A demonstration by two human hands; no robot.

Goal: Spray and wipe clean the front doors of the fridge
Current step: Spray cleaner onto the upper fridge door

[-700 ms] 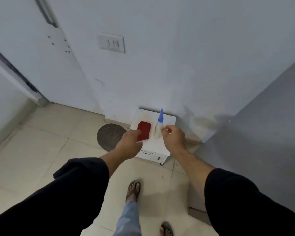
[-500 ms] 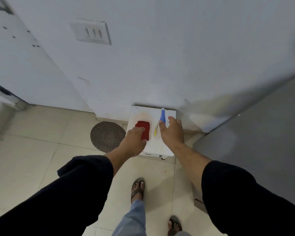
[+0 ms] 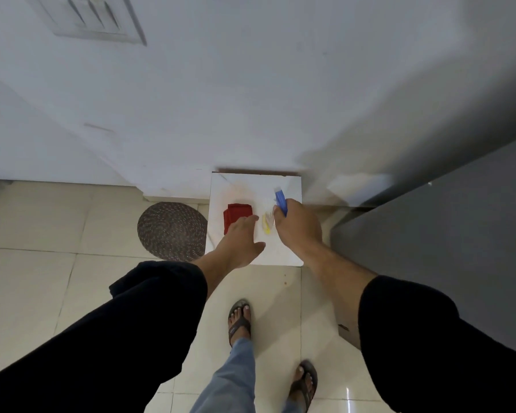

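A folded red cloth (image 3: 236,214) and a clear spray bottle (image 3: 268,223) with a blue nozzle and yellow liquid rest on a small white stand (image 3: 251,186) against the wall. My left hand (image 3: 239,239) reaches flat over the cloth's near edge, its fingers spread and resting on it. My right hand (image 3: 298,226) is wrapped around the bottle just below the nozzle, hiding much of the bottle. The grey fridge door (image 3: 447,234) fills the right side, just right of my right arm.
A round woven mat (image 3: 172,231) lies on the tiled floor left of the stand. A white wall with a switch plate (image 3: 84,22) rises ahead. My feet in sandals (image 3: 239,321) stand close behind the stand.
The view has tilted down and closer. My right hand went from open beside the bottle to closed around it. My left hand stays over the red cloth.
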